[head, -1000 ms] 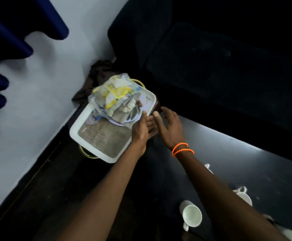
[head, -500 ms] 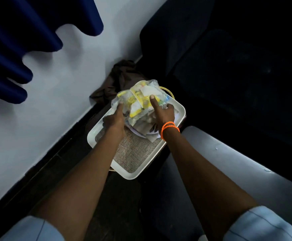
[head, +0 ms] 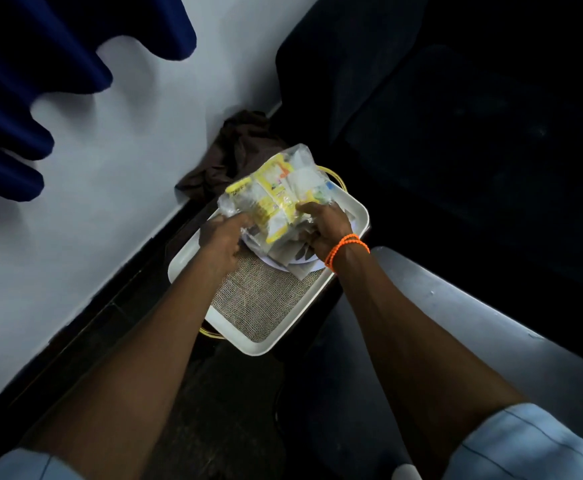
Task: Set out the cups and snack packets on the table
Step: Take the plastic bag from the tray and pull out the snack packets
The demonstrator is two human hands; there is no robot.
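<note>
A dark blue curtain [head: 33,74] hangs along the white wall [head: 110,174], well to the left of the white tray [head: 359,209]. A crumpled brown cloth [head: 238,150] lies at the foot of that wall, just beyond the tray's far left corner. The tray is rectangular, with its long axis running from near left to far right, and a woven mat [head: 262,306] lines its floor.

The left hand [head: 220,237] closes its fingers on the left edge of the bundle of snack packets [head: 272,195], over the tray's far half. The bundle is clear plastic with yellow and white packets inside; its long axis runs across the tray from left to right, tilted so the right end rises slightly away from the camera. It sits raised above a pale plate [head: 279,263] on the tray, though whether it touches the plate is hidden.

The right hand [head: 321,226] grips the bundle's right edge, fingers curled into the plastic. Orange beaded bracelets [head: 345,247] circle that wrist. To the right of the tray lies a pale grey table [head: 491,327], and beyond it a dark sofa [head: 456,116].
</note>
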